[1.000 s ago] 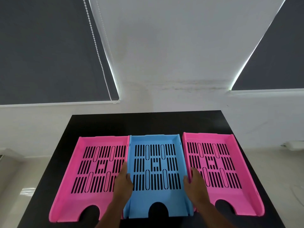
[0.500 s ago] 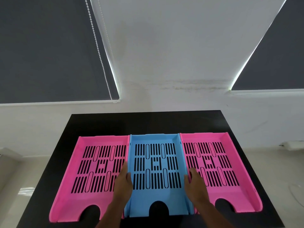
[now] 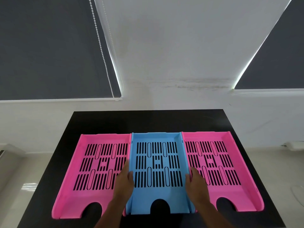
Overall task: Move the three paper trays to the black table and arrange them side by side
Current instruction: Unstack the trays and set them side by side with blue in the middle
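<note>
Three slotted paper trays lie in a row on the black table (image 3: 148,120). A pink tray (image 3: 79,191) is on the left, a blue tray (image 3: 158,201) in the middle and a second pink tray (image 3: 230,195) on the right, their side walls touching. My left hand (image 3: 125,181) grips the blue tray's left wall, with fingers over the left pink tray's floor. My right hand (image 3: 196,183) grips the blue tray's right wall in the same way. Both forearms enter from the bottom edge.
The table's far edge meets a white wall (image 3: 164,46). Dark roller blinds hang at the upper left (image 3: 49,46) and upper right (image 3: 279,55), with a bead chain (image 3: 102,51) on the left one. Pale floor (image 3: 13,178) lies on both sides of the table.
The right pink tray has closed up against the blue tray and now lies parallel to it. My hands have stayed on the blue tray's walls.
</note>
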Available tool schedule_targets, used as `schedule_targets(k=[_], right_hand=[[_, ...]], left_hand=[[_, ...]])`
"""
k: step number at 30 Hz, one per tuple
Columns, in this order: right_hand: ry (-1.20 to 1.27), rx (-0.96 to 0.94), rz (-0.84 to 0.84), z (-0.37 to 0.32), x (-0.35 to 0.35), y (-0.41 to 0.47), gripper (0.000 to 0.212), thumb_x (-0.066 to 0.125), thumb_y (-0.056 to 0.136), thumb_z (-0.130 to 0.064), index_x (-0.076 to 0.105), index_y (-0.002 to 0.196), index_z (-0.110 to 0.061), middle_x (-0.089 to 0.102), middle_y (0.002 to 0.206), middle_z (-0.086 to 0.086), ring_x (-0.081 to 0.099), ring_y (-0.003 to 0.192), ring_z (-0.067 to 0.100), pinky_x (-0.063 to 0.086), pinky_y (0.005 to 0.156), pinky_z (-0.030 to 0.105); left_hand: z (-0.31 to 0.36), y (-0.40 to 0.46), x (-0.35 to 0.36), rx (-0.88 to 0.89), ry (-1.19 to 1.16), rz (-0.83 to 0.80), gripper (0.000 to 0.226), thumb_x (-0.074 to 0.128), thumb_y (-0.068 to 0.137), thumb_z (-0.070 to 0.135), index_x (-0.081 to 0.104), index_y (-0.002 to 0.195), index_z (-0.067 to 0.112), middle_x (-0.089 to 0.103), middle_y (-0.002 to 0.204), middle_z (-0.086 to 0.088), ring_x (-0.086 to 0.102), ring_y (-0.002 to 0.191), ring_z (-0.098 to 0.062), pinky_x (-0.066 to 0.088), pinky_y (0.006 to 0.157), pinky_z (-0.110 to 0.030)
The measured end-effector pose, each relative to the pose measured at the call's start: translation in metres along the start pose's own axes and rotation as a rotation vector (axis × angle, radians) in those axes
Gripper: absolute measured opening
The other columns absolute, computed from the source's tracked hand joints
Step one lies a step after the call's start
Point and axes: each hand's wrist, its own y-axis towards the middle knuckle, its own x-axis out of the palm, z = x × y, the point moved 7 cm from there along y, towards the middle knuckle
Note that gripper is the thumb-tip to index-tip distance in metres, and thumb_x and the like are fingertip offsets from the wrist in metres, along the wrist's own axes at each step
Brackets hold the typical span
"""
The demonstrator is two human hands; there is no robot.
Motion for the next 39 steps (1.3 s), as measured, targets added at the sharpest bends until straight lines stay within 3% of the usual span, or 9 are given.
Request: schedule_targets(k=[2, 5, 6, 8, 11, 17, 22, 33, 39], right_hand=[[0.01, -0.036, -0.032, -0.001, 0.002, -0.003, 0.053, 0.05, 0.1, -0.021, 0.034, 0.15, -0.012, 0.063, 0.106, -0.009, 0.065, 0.091, 0.005, 0.054, 0.094, 0.035], [0.006, -0.054, -0.071, 0.002, 0.005, -0.006, 0.064, 0.049, 0.101, -0.024, 0.018, 0.156, -0.016, 0.049, 0.148, 0.006, 0.053, 0.13, 0.022, 0.04, 0.11, 0.042], [0.016, -0.048, -0.077, 0.003, 0.005, -0.006, 0.065, 0.049, 0.101, -0.024, 0.017, 0.157, -0.017, 0.054, 0.142, 0.008, 0.06, 0.118, 0.017, 0.045, 0.108, 0.043], [0.036, -0.038, -0.072, 0.003, 0.006, -0.005, 0.064, 0.048, 0.101, -0.022, 0.017, 0.157, -0.016, 0.063, 0.097, 0.004, 0.056, 0.069, 0.001, 0.062, 0.077, 0.031], [0.023, -0.032, -0.029, 0.003, 0.006, -0.002, 0.061, 0.048, 0.101, -0.017, 0.02, 0.156, -0.016, 0.044, 0.06, -0.003, 0.036, 0.044, 0.001, 0.041, 0.04, 0.014], [0.017, 0.003, 0.028, 0.003, 0.006, 0.011, 0.058, 0.047, 0.102, -0.019, 0.023, 0.155, -0.02, 0.048, 0.072, 0.002, 0.042, 0.053, 0.006, 0.038, 0.043, 0.014], [0.037, 0.047, 0.024, -0.001, 0.009, 0.03, 0.058, 0.046, 0.102, -0.02, 0.022, 0.155, -0.022, 0.052, 0.08, 0.001, 0.041, 0.055, 0.004, 0.036, 0.043, 0.013], [0.052, 0.051, -0.008, -0.02, 0.007, 0.093, 0.058, 0.046, 0.102, -0.019, 0.021, 0.155, -0.021, 0.044, 0.067, 0.002, 0.038, 0.052, 0.008, 0.037, 0.045, 0.018], [0.027, 0.037, 0.006, -0.03, 0.008, 0.124, 0.058, 0.046, 0.103, -0.019, 0.022, 0.155, -0.02, 0.041, 0.06, -0.002, 0.034, 0.046, 0.005, 0.034, 0.037, 0.013]], left_hand=[[0.001, -0.004, 0.004, 0.029, 0.019, -0.033, 0.065, 0.046, 0.105, 0.017, 0.014, 0.161, 0.017, 0.056, 0.146, -0.017, 0.063, 0.123, -0.027, 0.051, 0.106, -0.043], [-0.003, -0.005, 0.008, 0.017, 0.051, -0.037, 0.067, 0.045, 0.105, 0.015, 0.008, 0.16, 0.024, 0.043, 0.155, -0.024, 0.053, 0.124, -0.054, 0.05, 0.103, -0.06], [-0.003, -0.005, 0.008, 0.016, 0.049, -0.031, 0.067, 0.044, 0.105, 0.015, 0.007, 0.159, 0.027, 0.039, 0.158, -0.023, 0.055, 0.125, -0.051, 0.049, 0.105, -0.059], [-0.002, -0.006, 0.009, 0.021, 0.031, -0.023, 0.067, 0.043, 0.105, 0.014, 0.006, 0.159, 0.031, 0.03, 0.164, -0.012, 0.054, 0.131, -0.044, 0.045, 0.11, -0.057], [-0.005, -0.003, 0.011, 0.01, 0.024, -0.009, 0.065, 0.041, 0.105, 0.015, 0.008, 0.16, 0.03, 0.024, 0.167, -0.004, 0.043, 0.143, -0.036, 0.037, 0.117, -0.052], [-0.003, 0.012, 0.017, -0.013, 0.029, -0.027, 0.065, 0.039, 0.106, 0.014, 0.005, 0.161, 0.026, 0.021, 0.168, -0.002, 0.027, 0.152, -0.027, 0.024, 0.12, -0.042], [0.003, 0.035, 0.018, -0.007, 0.015, -0.056, 0.066, 0.039, 0.106, 0.012, 0.006, 0.161, 0.024, 0.02, 0.168, -0.004, 0.029, 0.152, -0.028, 0.03, 0.122, -0.051], [0.019, 0.098, 0.021, -0.009, -0.004, -0.08, 0.068, 0.041, 0.105, 0.012, 0.004, 0.161, 0.025, 0.018, 0.168, -0.004, 0.021, 0.154, -0.027, 0.02, 0.121, -0.044], [0.028, 0.128, 0.022, -0.004, 0.005, -0.087, 0.069, 0.041, 0.105, 0.012, 0.003, 0.161, 0.024, 0.017, 0.169, -0.005, 0.025, 0.153, -0.029, 0.028, 0.123, -0.051]])
